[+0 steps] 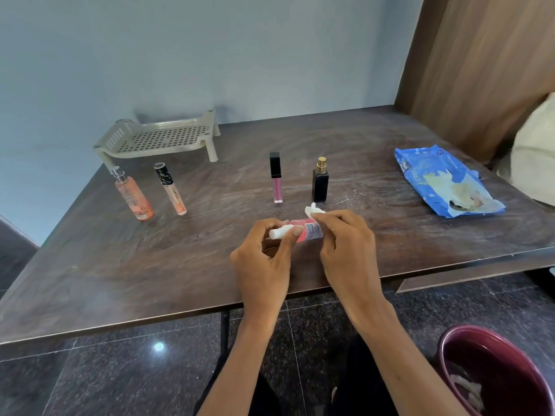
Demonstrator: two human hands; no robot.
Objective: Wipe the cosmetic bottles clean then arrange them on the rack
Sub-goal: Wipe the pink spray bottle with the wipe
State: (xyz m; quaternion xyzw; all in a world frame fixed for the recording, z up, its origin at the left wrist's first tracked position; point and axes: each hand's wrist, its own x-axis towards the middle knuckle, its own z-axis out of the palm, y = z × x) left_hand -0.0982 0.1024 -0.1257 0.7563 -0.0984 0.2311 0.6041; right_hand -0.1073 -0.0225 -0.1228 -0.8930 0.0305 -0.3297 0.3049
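While pinched at its cap by the left hand (264,265), the pink bottle (304,231), six o'clock of the black bottle (320,184), is touched by the right hand's (345,247) pinched wipe (313,211); judged light, slick.

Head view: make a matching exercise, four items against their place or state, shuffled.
1. rack
2. black bottle
3. pink bottle
4. blue wipes pack

A. left hand grips it, right hand holds a wipe against it
B. lies flat at the right side of the table
C. stands upright just beyond the hands
D. at the table's far left corner, nothing on it

Pairs: 1-D, 2-C, 3-A, 4-B
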